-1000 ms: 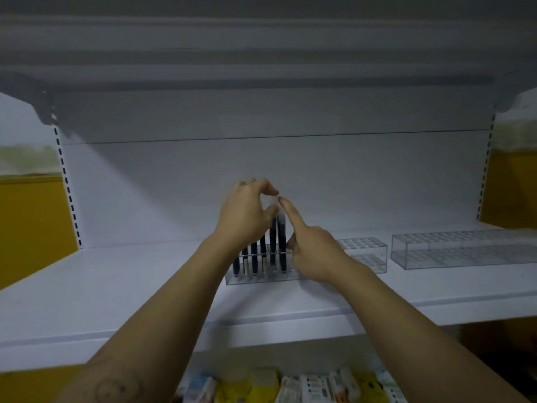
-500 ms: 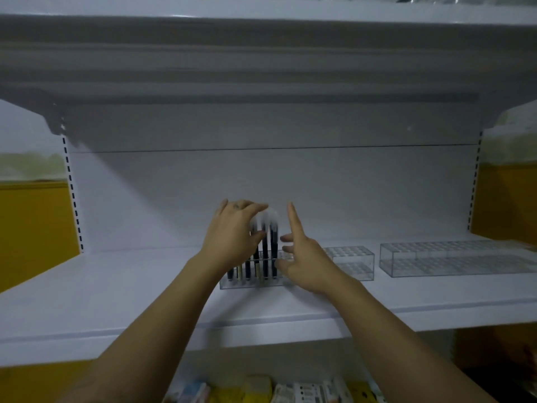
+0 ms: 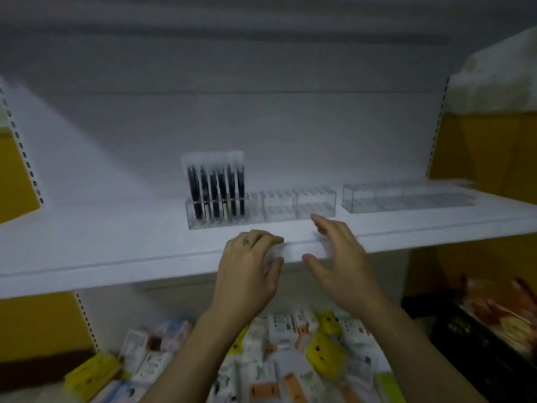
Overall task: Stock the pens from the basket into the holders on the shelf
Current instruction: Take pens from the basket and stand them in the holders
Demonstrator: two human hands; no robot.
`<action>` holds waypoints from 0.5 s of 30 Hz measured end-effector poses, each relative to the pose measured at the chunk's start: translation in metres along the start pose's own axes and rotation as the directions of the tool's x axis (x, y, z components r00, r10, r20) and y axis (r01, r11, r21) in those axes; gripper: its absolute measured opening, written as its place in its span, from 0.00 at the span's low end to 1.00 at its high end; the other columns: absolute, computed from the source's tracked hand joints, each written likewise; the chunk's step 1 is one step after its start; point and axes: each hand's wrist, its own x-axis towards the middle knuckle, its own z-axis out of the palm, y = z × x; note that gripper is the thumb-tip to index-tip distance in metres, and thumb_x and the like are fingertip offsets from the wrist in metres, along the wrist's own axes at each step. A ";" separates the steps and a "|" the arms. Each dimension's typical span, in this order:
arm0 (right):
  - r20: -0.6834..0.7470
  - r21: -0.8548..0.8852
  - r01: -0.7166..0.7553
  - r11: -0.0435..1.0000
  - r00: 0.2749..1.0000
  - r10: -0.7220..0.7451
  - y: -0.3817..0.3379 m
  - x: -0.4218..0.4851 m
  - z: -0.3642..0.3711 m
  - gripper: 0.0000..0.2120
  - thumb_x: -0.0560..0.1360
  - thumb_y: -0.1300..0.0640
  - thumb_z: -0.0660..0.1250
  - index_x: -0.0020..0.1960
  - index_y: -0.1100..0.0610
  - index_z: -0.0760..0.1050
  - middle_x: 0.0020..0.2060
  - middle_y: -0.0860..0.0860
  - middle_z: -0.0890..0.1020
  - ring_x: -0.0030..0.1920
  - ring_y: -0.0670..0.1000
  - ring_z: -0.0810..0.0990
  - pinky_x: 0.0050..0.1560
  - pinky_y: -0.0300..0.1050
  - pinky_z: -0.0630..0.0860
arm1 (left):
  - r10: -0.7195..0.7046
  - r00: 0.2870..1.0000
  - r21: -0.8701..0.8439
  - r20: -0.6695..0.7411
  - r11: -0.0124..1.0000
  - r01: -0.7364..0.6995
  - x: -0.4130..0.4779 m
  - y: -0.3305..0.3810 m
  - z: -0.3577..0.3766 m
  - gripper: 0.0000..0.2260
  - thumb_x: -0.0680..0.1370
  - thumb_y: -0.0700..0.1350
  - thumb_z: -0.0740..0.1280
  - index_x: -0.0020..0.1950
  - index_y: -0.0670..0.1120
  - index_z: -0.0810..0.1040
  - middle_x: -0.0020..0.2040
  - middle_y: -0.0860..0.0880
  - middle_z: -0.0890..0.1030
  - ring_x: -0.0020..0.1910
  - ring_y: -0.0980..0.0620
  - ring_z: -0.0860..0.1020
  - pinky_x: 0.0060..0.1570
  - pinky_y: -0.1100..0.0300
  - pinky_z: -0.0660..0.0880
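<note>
White shelf edge is where my left hand and right hand now hover, pulled back off the pens, fingers loosely spread, holding nothing. Dark pens stand upright in the clear holder's left end.

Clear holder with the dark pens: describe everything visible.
The clear plastic box-shaped pen holder is a low, long rack with a grid of holes on top, lying level on the white shelf. Its left end holds about six dark pens with clear caps, upright in a row; the rest looks empty. Neither the left hand nor the right hand touches it. A second clear rack sits apart to its right.
</note>
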 end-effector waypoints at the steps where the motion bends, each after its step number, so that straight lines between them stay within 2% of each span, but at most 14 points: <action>1: -0.007 -0.036 0.004 0.999 1.000 -0.004 0.005 -0.014 -0.004 0.30 0.75 0.56 0.70 0.72 0.45 0.62 0.63 0.40 0.67 0.63 0.36 0.65 0.64 0.34 0.65 | 0.012 1.000 0.001 -0.017 1.000 -0.012 -0.008 0.007 0.006 0.10 0.74 0.46 0.71 0.55 0.49 0.80 0.53 0.50 0.79 0.53 0.47 0.76 0.53 0.54 0.70; 3: 0.006 -0.087 -0.015 0.996 1.000 0.015 0.017 -0.043 -0.009 0.28 0.75 0.56 0.70 0.72 0.47 0.64 0.65 0.43 0.68 0.63 0.39 0.66 0.63 0.33 0.63 | 0.031 0.998 -0.009 -0.058 0.999 -0.031 -0.026 0.021 0.021 0.09 0.74 0.45 0.72 0.53 0.48 0.81 0.52 0.49 0.80 0.53 0.47 0.76 0.54 0.54 0.69; 5: 0.030 -0.113 -0.064 0.992 0.997 0.068 0.030 -0.071 -0.011 0.27 0.76 0.54 0.69 0.72 0.48 0.65 0.66 0.46 0.70 0.65 0.44 0.67 0.63 0.37 0.65 | 0.045 0.997 -0.054 -0.060 0.997 -0.048 -0.045 0.036 0.037 0.09 0.74 0.44 0.71 0.54 0.46 0.81 0.52 0.48 0.81 0.54 0.47 0.77 0.57 0.54 0.69; 8: 0.107 -0.173 -0.149 0.974 0.980 0.169 0.055 -0.112 -0.009 0.27 0.76 0.53 0.70 0.72 0.52 0.66 0.67 0.51 0.71 0.67 0.52 0.69 0.66 0.49 0.69 | 0.058 0.994 -0.100 0.090 0.994 -0.049 -0.081 0.057 0.067 0.10 0.75 0.46 0.69 0.55 0.47 0.81 0.52 0.48 0.81 0.52 0.46 0.78 0.54 0.53 0.73; 11: 0.214 -0.261 -0.237 0.936 0.931 0.296 0.082 -0.153 -0.001 0.28 0.76 0.52 0.69 0.74 0.52 0.64 0.69 0.50 0.68 0.69 0.52 0.66 0.69 0.48 0.65 | 0.064 0.968 -0.099 0.245 0.994 -0.041 -0.124 0.068 0.100 0.14 0.73 0.48 0.72 0.57 0.47 0.81 0.53 0.49 0.82 0.52 0.47 0.79 0.59 0.52 0.73; 15: 0.347 -0.392 -0.313 0.865 0.821 0.454 0.118 -0.207 0.011 0.29 0.77 0.49 0.67 0.75 0.50 0.61 0.72 0.50 0.64 0.72 0.51 0.62 0.70 0.46 0.63 | 0.023 0.886 -0.096 0.463 0.995 0.024 -0.171 0.078 0.142 0.20 0.75 0.54 0.68 0.65 0.49 0.77 0.61 0.50 0.79 0.61 0.48 0.76 0.70 0.53 0.63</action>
